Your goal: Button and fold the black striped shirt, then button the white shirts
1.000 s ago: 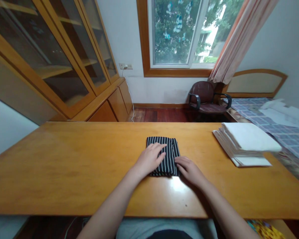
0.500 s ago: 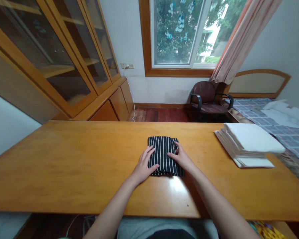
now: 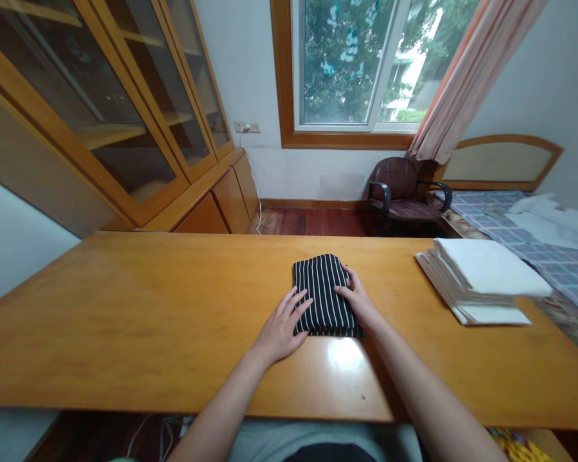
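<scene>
A folded black cloth with white stripes point(image 3: 325, 298) lies on the wooden table in front of me. Its far right corner is slightly raised. My left hand point(image 3: 282, 326) rests on the cloth's left side, fingers spread over the top and thumb at the near edge. At the right edge, my right hand point(image 3: 359, 298) holds the cloth, with the thumb on top and the fingers around the side. Some of those fingertips are hidden by the fabric.
On the right of the table point(image 3: 149, 321) stands a stack of folded white cloth or paper point(image 3: 491, 269). Beyond the table are a maroon armchair point(image 3: 397, 186), a bed with a checked cover point(image 3: 481, 208) and a glass-door cabinet point(image 3: 192, 183) at left.
The striped cloth has shifted a little to the right and away from me, its far right corner now lifted. Both hands have moved slightly right with it.
</scene>
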Demonstrator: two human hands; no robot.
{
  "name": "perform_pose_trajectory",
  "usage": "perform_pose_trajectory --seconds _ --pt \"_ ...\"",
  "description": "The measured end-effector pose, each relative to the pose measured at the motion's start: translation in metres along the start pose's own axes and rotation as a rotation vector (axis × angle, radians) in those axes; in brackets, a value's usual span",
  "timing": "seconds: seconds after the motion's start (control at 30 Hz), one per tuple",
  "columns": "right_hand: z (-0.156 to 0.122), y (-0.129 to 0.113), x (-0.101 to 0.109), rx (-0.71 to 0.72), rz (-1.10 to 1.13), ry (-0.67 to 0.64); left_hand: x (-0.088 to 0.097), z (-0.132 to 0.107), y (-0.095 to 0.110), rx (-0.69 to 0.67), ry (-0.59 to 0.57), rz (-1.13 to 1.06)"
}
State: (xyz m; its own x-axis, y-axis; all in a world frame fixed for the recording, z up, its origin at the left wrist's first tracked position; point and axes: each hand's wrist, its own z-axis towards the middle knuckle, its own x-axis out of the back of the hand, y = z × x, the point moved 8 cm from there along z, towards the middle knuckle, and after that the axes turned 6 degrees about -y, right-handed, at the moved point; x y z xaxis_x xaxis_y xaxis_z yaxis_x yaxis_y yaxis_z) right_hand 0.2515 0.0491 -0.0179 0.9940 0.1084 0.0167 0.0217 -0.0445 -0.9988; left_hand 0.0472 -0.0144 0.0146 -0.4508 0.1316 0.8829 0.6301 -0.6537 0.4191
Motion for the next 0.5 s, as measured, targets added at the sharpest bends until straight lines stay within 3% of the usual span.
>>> perform_pose_trajectory --seconds 0.3,0.5 --pt "-0.002 0.013 0.019 0.078 -0.188 0.069 -0.007 -0.001 -0.008 0.025 0.055 0.018" --pt "-0.006 0.016 0.026 -0.002 -0.076 0.171 -0.006 -0.003 -0.009 0.017 0.112 0.048"
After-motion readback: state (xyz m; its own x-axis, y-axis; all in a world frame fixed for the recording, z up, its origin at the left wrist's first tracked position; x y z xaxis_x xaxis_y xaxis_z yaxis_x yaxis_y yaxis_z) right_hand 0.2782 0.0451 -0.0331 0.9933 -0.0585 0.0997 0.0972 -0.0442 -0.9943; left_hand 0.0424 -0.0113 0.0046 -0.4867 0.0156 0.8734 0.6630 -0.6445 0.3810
